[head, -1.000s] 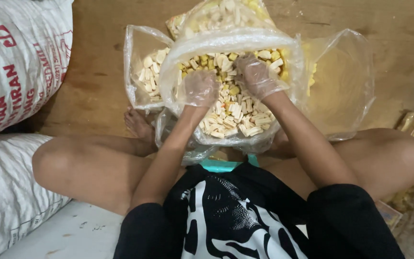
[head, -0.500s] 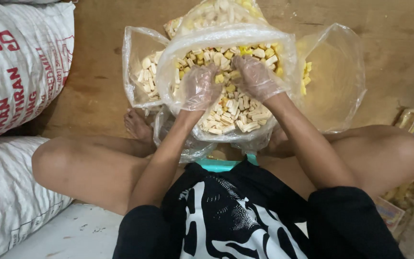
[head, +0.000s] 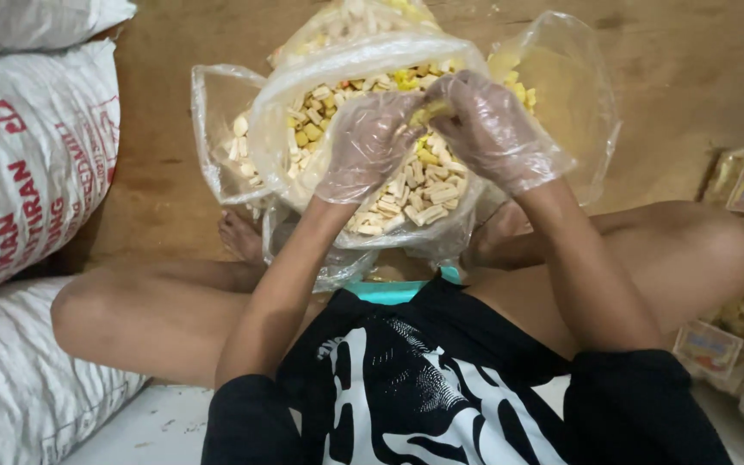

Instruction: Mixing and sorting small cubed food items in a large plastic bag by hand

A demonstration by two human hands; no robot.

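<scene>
A: Item one? 
B: Clear plastic bag (head: 303, 95), open, in front of the seated person's lap; contents: pale and yellow snack pieces (head: 406, 194).
A: Hands?
B: Left hand (head: 368, 142) and right hand (head: 492, 129), gloved, met over the bag, pinching a yellow piece (head: 430, 112) between them.
A: Surroundings?
B: Two further bags (head: 217, 129) of the same pieces; wooden floor (head: 691, 77); white sacks (head: 27, 164) at left.

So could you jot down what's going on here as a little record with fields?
setting: person seated cross-legged on a wooden floor
left hand: gloved, over the snack pieces
right hand: gloved, fingertips meeting the left's, pinching a yellow piece
container: open clear plastic bag of pale and yellow pieces
nearby: white woven sacks at the left
</scene>
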